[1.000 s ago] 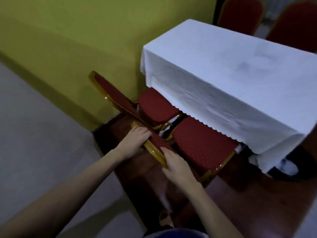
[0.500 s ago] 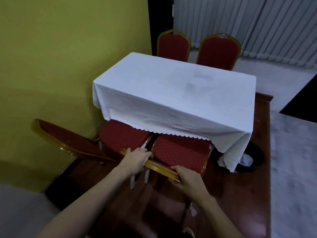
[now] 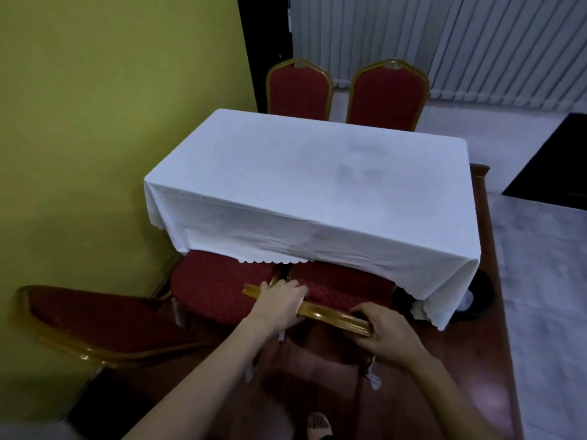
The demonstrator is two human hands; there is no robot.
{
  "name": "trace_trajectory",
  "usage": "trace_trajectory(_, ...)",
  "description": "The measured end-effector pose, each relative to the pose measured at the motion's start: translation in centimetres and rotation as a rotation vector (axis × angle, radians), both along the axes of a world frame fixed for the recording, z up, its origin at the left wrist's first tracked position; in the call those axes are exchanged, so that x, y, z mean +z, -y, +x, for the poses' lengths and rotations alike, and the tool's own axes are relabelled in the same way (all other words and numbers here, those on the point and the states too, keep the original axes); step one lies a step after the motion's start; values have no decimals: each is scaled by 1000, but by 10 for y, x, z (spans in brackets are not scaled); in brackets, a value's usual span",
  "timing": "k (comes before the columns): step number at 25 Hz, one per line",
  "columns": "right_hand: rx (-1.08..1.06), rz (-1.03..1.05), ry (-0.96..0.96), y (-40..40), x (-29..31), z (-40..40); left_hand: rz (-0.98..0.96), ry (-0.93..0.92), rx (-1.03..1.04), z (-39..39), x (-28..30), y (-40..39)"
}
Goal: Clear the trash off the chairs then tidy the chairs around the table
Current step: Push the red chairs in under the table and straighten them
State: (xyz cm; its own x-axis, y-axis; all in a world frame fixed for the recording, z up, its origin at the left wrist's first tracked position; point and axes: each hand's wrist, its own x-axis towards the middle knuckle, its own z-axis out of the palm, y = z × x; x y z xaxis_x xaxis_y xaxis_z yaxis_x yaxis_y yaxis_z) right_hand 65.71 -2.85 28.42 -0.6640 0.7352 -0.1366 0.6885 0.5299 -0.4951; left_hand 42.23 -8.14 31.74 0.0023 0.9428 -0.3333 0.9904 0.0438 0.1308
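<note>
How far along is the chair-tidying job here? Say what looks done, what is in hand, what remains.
Done: visible seats show no trash; two far chairs stand at the table. In hand: left hand and right hand grip the near right chair. Left: the near left chair sits skewed.

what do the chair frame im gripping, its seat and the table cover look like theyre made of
Chair frame: probably gold-painted metal, glossy with sharp highlights; lacquered wood is possible. Seat: red woven upholstery, matte with small pale dots. Table cover: white cloth, matte, creased, with a scalloped hem.
</note>
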Motion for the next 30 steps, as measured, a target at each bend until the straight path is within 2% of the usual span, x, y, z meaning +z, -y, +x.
trace_trajectory(2,-40,-38,-7,0,1,1,7,11,-58,-7,-1,-1)
trace_trajectory(5,-77,-82,-76,5,13,-8,72,138,-155,-29,-5,15)
trace_trajectory(9,60,-36,-59,20,36,-75,87,255,-157,-93,5,51)
trace_trajectory(12,70,5,29,22,46,-135,23,199,-108,-169,6,84)
trace_trajectory(17,211,-85,-168,64,42,-262,-92,91,-44,-292,2,138)
trace_trajectory(20,370,-179,-103,105,26,-365,5,32,98,-363,1,178)
trace_trajectory(23,464,-165,-40,126,17,-435,210,59,179,-407,4,201)
trace_trajectory(26,610,-231,69,156,11,-483,329,119,19,-446,6,231)
trace_trajectory(28,694,-239,131,169,8,-501,266,104,-84,-480,0,252)
trace_trajectory(30,702,-202,108,173,5,-503,208,109,-117,-507,-8,253)
